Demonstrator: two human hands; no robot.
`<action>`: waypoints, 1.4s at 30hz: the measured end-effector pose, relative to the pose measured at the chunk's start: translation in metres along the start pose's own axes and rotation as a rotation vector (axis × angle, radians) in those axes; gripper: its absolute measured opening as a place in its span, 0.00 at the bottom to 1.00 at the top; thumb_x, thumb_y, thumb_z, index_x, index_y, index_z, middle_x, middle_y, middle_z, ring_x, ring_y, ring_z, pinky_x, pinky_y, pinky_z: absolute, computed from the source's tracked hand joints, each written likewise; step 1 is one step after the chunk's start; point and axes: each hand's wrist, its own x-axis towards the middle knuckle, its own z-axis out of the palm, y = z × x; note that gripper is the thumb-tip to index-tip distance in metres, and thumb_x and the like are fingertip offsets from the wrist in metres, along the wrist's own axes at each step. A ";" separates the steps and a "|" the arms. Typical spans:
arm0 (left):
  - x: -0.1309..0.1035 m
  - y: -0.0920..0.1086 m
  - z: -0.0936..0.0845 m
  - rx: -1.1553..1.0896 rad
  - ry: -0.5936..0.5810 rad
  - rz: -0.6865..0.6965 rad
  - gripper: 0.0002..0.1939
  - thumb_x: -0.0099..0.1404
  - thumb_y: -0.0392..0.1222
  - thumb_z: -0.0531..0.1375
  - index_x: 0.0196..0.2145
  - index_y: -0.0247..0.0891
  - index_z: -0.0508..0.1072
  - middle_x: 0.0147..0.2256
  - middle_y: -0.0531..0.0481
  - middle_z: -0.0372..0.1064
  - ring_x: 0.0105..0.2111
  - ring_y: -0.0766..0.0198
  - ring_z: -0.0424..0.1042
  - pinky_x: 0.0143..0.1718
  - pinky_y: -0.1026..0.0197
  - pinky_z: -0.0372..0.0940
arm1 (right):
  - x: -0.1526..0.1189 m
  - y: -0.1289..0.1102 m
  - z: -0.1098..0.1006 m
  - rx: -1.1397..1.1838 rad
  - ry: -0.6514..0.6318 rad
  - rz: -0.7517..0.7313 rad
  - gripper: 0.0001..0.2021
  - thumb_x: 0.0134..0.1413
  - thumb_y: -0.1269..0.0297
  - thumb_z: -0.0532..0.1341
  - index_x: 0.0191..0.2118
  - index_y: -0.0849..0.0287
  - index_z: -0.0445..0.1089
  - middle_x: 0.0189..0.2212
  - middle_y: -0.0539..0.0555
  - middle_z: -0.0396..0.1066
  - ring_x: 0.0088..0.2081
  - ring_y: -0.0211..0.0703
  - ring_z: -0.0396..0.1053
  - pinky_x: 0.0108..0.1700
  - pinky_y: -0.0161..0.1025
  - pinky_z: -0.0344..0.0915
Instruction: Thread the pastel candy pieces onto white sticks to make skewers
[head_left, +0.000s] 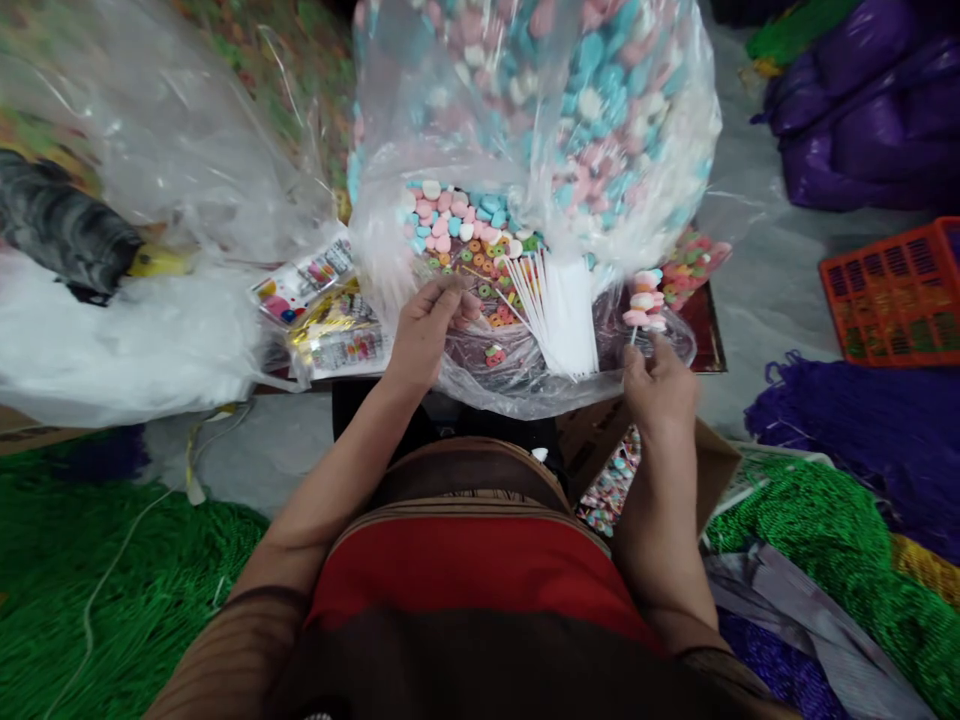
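My right hand [664, 392] grips the stick of a candy skewer [645, 303], whose pink, white, blue and orange pieces are stacked upright above my fingers. My left hand [431, 325] is closed in a pinch over the loose candy; what it holds, if anything, is too small to make out. Between my hands lies a fanned bundle of white sticks [566, 315] on clear plastic. Beyond it, heart-like pink, white and blue candies [442, 215] spill from a large clear bag [637, 130]. Ring-shaped candies [504, 315] lie beside the sticks.
Printed wrappers [341, 340] lie left of the candy. A person's dark sleeve [67, 225] reaches in over white plastic bags [120, 340]. An open cardboard box [712, 470] holds wrapped candies below right. An orange crate [896, 295], purple bundles [870, 110] and green strands [112, 570] surround the table.
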 end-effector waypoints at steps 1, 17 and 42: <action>0.000 -0.003 0.000 0.026 -0.014 0.020 0.06 0.69 0.44 0.65 0.36 0.39 0.79 0.29 0.52 0.76 0.29 0.70 0.74 0.31 0.68 0.66 | 0.001 0.002 -0.003 -0.021 0.059 -0.018 0.26 0.63 0.48 0.58 0.54 0.64 0.77 0.30 0.61 0.75 0.31 0.53 0.70 0.41 0.49 0.66; 0.002 -0.032 -0.016 0.316 -0.038 0.031 0.07 0.69 0.35 0.59 0.40 0.37 0.77 0.30 0.53 0.75 0.30 0.68 0.74 0.32 0.67 0.68 | -0.003 -0.131 0.038 -0.207 -0.262 -0.366 0.12 0.69 0.60 0.59 0.49 0.59 0.77 0.44 0.60 0.76 0.40 0.50 0.72 0.35 0.41 0.54; -0.020 -0.003 0.004 0.101 -0.282 0.173 0.20 0.63 0.61 0.70 0.38 0.42 0.83 0.26 0.54 0.73 0.27 0.70 0.68 0.32 0.66 0.65 | -0.040 -0.112 0.019 0.615 -0.178 -0.659 0.07 0.61 0.68 0.60 0.36 0.56 0.77 0.28 0.50 0.74 0.30 0.39 0.70 0.37 0.38 0.68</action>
